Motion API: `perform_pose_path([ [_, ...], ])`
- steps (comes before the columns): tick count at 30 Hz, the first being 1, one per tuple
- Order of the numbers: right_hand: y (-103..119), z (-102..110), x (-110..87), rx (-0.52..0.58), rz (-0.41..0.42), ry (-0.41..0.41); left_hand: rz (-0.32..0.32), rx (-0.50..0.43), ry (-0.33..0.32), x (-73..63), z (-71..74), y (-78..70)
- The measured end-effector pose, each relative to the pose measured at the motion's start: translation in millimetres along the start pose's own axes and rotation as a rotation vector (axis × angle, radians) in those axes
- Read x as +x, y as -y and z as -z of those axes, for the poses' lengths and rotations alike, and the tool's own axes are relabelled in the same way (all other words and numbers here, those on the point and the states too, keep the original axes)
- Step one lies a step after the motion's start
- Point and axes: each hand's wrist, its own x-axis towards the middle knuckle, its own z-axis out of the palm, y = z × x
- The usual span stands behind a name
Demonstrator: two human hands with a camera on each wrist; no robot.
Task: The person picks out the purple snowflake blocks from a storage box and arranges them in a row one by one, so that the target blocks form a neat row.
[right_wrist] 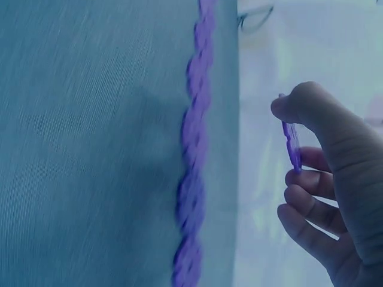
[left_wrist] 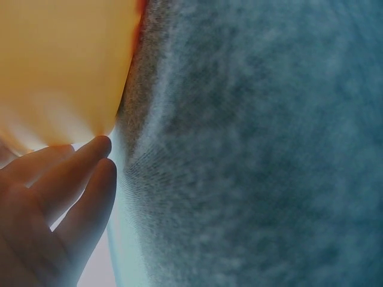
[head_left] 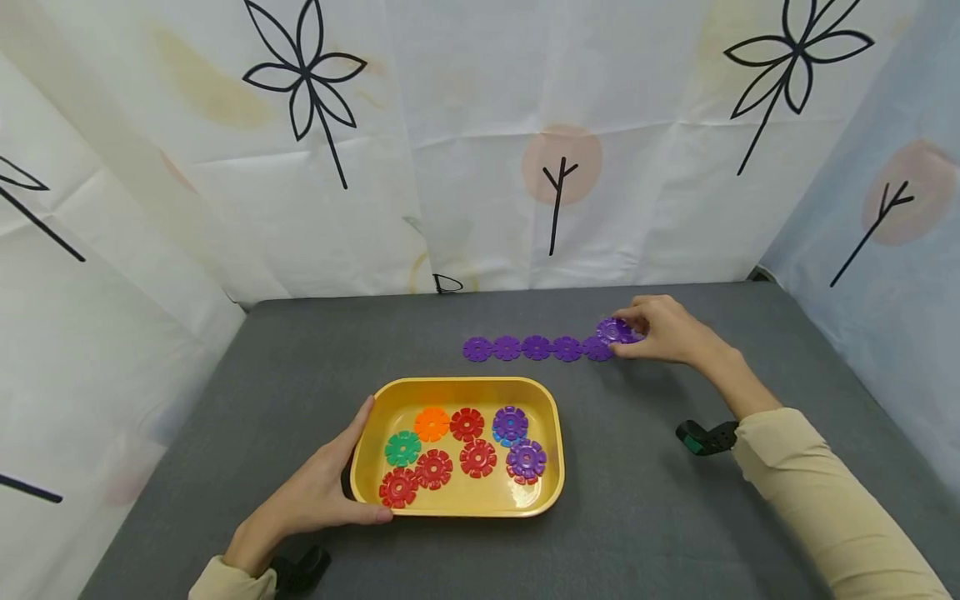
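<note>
My right hand (head_left: 656,329) pinches a purple flower-shaped plastic disc (head_left: 613,330) between thumb and fingers. In the head view that disc overlaps the right end of a straight row of purple flower discs (head_left: 536,347); in the right wrist view the held disc (right_wrist: 291,143) is edge-on and apart from the row (right_wrist: 192,140). With its thumb at the front wall and its fingers along the left side, my left hand (head_left: 322,479) holds a yellow tray (head_left: 457,505). In the left wrist view its fingertips (left_wrist: 102,145) touch the tray wall.
Inside the tray lie several red discs (head_left: 434,468), an orange disc (head_left: 432,423), a green disc (head_left: 402,448) and purple discs (head_left: 527,458) over other discs at the right. A grey cloth (head_left: 622,517) covers the table. White printed sheets (head_left: 465,208) hang behind and beside it.
</note>
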Motion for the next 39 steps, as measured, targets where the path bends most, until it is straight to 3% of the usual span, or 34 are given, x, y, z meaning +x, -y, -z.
perform_pose_path([
  [10, -55.2, 4.3, -24.9, -0.029, -0.256, 0.042, 0.014, -0.003, 0.004, -0.4, 0.4, -0.2],
  [22, -91.7, 5.6, -50.3, -0.02, -0.405, 0.1, 0.025, -0.002, 0.005, -0.1, 0.1, -1.4],
  [35, -97.6, 0.9, -54.7, -0.044, -0.414, 0.175, 0.034, -0.004, 0.008, 0.0, 0.4, -1.0],
  [39, -92.0, 1.0, -54.3, -0.026, -0.417, 0.145, 0.035, -0.001, 0.011, 0.0, 0.7, -1.5],
])
